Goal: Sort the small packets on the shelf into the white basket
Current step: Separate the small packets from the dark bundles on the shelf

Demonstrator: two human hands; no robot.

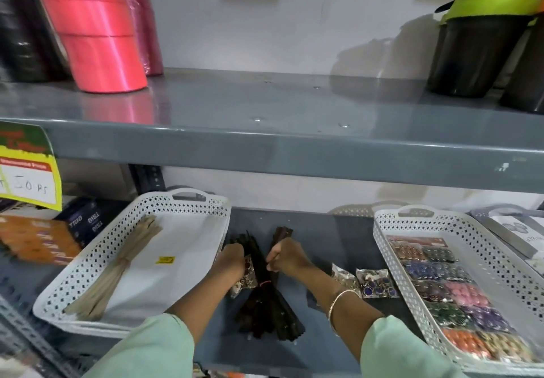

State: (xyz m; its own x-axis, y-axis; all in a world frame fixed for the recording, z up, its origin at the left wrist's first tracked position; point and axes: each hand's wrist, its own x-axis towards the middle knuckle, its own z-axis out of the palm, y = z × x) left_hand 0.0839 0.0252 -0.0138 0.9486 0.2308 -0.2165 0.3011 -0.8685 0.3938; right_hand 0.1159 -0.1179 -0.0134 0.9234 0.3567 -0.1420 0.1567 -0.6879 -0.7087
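Mint sleeves (141,345) cropped below; left hand (231,261) half-hiding a packet (247,274).

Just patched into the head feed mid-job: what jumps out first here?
The glossy pink ribbon roll at the upper shelf's left end grabs the eye first. Below, both hands work between two white baskets: the left hand and right hand at a dark bundle. The right basket holds rows of colourful bead packets, and a few loose packets lie on the shelf beside it.
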